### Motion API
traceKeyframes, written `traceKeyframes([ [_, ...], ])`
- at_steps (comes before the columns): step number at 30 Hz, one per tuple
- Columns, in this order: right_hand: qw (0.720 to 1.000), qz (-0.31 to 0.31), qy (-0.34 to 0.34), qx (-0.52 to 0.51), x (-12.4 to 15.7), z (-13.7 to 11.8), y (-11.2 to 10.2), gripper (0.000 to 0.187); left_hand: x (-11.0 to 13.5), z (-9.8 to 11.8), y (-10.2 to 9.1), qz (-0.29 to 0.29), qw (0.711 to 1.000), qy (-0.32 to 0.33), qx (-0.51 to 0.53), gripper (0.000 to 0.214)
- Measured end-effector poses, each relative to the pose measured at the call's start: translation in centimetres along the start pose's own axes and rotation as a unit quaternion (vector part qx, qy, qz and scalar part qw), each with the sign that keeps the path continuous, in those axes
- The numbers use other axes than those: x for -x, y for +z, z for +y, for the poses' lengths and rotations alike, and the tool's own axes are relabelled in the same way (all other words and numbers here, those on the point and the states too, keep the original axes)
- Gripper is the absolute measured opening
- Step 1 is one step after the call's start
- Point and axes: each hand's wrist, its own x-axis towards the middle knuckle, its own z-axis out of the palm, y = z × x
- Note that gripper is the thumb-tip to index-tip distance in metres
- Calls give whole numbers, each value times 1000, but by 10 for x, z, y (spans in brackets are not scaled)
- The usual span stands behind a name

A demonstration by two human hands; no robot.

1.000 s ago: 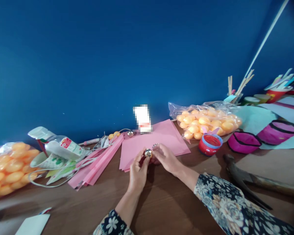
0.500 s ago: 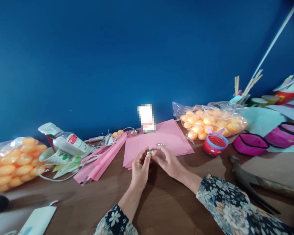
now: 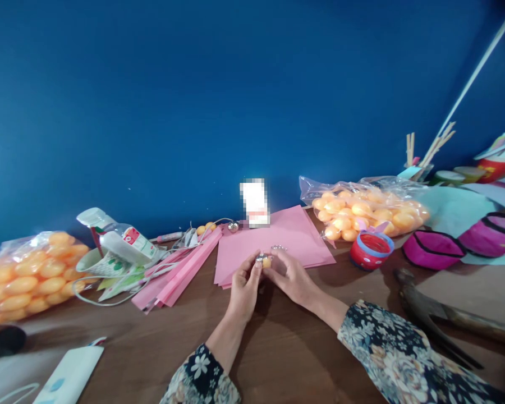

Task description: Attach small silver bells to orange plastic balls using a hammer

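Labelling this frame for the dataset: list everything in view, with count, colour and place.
small round piece: 1, silver and orange, pinched between both hands' fingertips
pink sheets: one stack, pink, table centre, behind the hands
pink strips: one bundle, pink, left of the sheets
bags of balls: 2, clear with orange balls, far left and right of centre
red cup: 1, red with blue rim, right of the sheets
magenta rings: 2, magenta with black rims, far right
white bottle: 1, white with red label, lying at left
shiny ball: 1, silver, by the wall
dark tool: 1, dark, table right
table: 1, brown
left hand: 1, floral sleeve, pinching the piece
right hand: 1, floral sleeve, pinching the piece
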Motion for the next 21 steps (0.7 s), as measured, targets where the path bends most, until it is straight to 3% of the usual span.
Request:
traceKeyframes([
  [8, 1000, -21, -9, 19, 1, 1, -1, 27, -3, -4, -1, 9, 998, 31, -56, 45],
  [18, 996, 41, -32, 74, 1, 4, 2, 29, -6, -5, 2, 24, 993, 79, -90, 38],
  [21, 990, 76, -56, 109, 4, 4, 4, 26, -6, -4, 4, 38, 995, 73, -59, 33],
])
